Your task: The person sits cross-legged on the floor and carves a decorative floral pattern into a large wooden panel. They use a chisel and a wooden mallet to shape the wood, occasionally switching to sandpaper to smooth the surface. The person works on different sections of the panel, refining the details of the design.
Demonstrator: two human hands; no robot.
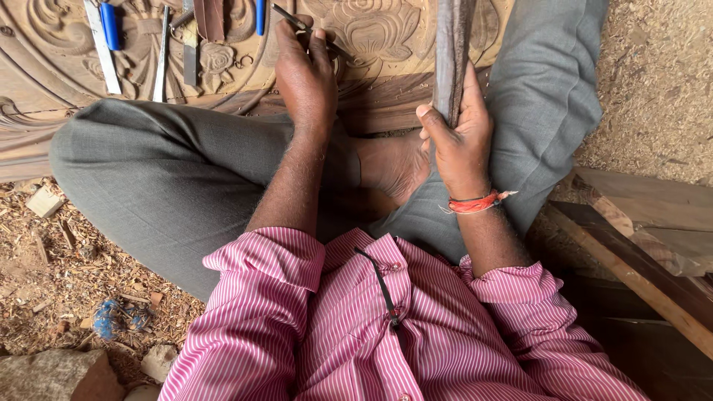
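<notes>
I sit cross-legged in grey trousers on a large carved wooden panel (371, 37) with flower and scroll reliefs. My left hand (304, 78) grips a thin dark metal chisel (338, 50), its tip resting on the carved flower. My right hand (460, 137), with a red thread at the wrist, is closed around a long dark wooden mallet-like stick (451, 52) held upright. My bare foot (390, 167) lies between both hands.
Several chisels and flat tools, two with blue handles (110, 26), lie on the panel at the top left. Wood chips and sawdust (67, 275) cover the ground at left. Dark wooden planks (639, 252) lie at right. A stone (52, 375) sits bottom left.
</notes>
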